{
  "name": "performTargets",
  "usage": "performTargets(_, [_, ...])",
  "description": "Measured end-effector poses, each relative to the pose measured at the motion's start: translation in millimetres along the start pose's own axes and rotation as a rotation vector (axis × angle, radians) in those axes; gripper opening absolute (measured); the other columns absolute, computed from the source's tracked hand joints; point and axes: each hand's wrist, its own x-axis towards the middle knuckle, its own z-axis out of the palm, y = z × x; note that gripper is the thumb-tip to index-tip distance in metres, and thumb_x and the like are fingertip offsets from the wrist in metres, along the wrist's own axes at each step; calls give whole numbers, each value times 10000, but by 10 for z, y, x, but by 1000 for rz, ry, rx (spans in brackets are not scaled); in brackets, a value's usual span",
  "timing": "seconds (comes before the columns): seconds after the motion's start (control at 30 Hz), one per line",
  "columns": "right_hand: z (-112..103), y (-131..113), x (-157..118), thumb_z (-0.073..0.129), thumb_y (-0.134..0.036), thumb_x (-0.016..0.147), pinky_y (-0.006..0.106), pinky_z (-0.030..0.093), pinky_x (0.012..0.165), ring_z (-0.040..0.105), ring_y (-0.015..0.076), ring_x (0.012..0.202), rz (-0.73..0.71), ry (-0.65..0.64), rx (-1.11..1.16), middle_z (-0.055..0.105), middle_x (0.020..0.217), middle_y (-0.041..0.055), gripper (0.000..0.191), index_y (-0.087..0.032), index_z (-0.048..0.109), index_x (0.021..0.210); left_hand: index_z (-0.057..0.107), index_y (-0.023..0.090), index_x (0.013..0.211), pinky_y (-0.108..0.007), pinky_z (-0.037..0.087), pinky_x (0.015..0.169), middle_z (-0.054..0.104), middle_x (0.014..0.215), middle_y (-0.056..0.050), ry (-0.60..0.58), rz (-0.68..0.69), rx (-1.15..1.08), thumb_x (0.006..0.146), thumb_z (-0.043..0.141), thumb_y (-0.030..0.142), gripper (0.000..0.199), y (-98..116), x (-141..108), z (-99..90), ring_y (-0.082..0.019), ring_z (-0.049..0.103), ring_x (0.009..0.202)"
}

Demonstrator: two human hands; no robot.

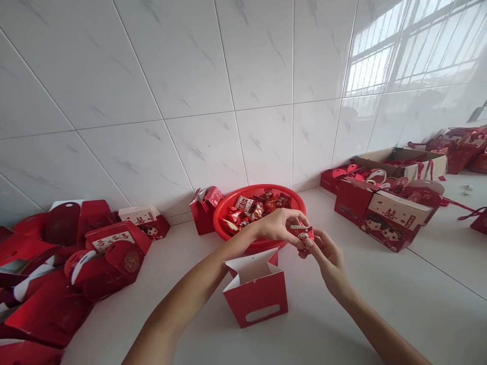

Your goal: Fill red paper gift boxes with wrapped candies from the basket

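Note:
My left hand [279, 225] reaches over the front right rim of a red plastic basket [299, 203], its fingers closed on small red-wrapped candies [305, 234]. From the other side my right hand [330, 259] pinches the same candies between thumb and fingers. How many pieces there are is hard to make out. Several wrapped candies [258, 209] in red and patterned foil lie heaped in the basket. Below my hands a red paper gift box [262, 296] stands upright with its top open, showing a white inside and an oval window low on its front.
Many red gift boxes [110, 263] crowd the left of the white counter [182, 284]. A red bag [205, 210] stands beside the basket. At the right are printed gift boxes [395, 220] and a cardboard box [437, 165]. White tiled wall [198, 101] rises behind.

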Motion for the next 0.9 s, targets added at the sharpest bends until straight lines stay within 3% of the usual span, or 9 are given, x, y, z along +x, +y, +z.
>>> performTargets(0.1, [9, -28, -2, 622, -543, 917, 338, 564, 631, 633, 171, 630, 12, -12, 24, 688, 753, 28, 333, -212, 652, 931, 677, 193, 1140, -319, 499, 824, 681, 863, -25, 1, 11, -10, 670, 875, 293, 519, -36, -20, -56, -199, 668, 894])
performTargets(0.2, [8, -28, 2, 613, -550, 921, 318, 547, 593, 621, 157, 589, 26, 5, 39, 670, 736, 22, 347, -206, 656, 930, 666, 192, 1212, -348, 522, 876, 718, 1022, -78, 39, 2, -85, 725, 835, 370, 546, -124, 12, -244, -221, 690, 973])
performTargets(0.27, [8, -23, 2, 609, -559, 918, 308, 529, 564, 600, 146, 557, 39, 31, 48, 653, 723, 16, 358, -204, 654, 926, 699, 169, 1154, -368, 538, 880, 731, 1056, -104, 188, -5, -53, 762, 793, 412, 471, -224, 60, -403, -235, 703, 964])
performTargets(0.33, [9, -18, -2, 605, -563, 917, 304, 517, 549, 587, 143, 545, 59, 51, 52, 635, 708, 11, 361, -205, 649, 910, 739, 162, 1056, -379, 540, 898, 749, 1059, -109, 339, -75, 118, 791, 753, 379, 343, -342, 112, -542, -253, 705, 981])
performTargets(0.37, [9, -16, -4, 606, -563, 915, 305, 515, 548, 583, 144, 545, 68, 58, 52, 630, 707, 11, 359, -206, 645, 903, 752, 164, 1031, -381, 537, 914, 756, 1077, -108, 355, -138, 229, 802, 733, 340, 289, -397, 134, -594, -263, 704, 1002])
performTargets(0.47, [-3, -8, -6, 605, -554, 917, 308, 516, 554, 580, 148, 553, 90, 77, 53, 627, 712, 12, 348, -209, 641, 902, 766, 168, 1076, -369, 523, 948, 758, 1145, -107, 208, -317, 529, 800, 696, 223, 290, -517, 176, -661, -291, 699, 1060])
performTargets(0.6, [-30, -1, 2, 596, -544, 923, 307, 508, 551, 577, 151, 554, 111, 99, 62, 649, 732, 27, 341, -207, 647, 926, 608, 215, 1395, -368, 459, 1049, 644, 1387, -108, 17, -386, 738, 801, 671, 165, 600, -574, 224, -611, -325, 600, 1262])
performTargets(0.7, [-27, 0, 2, 614, -552, 906, 306, 496, 536, 566, 151, 545, 122, 111, 64, 658, 734, 34, 352, -203, 651, 936, 495, 257, 1490, -375, 430, 1086, 546, 1493, -106, 6, -383, 756, 817, 689, 190, 704, -631, 287, -561, -331, 539, 1327])
performTargets(0.9, [-15, 21, -11, 629, -546, 901, 283, 477, 541, 560, 135, 543, 152, 105, 68, 636, 704, 5, 330, -218, 656, 916, 626, 185, 1260, -431, 549, 947, 630, 1290, -107, 120, -402, 661, 963, 617, 350, 340, -807, 363, -551, -244, 638, 1103])
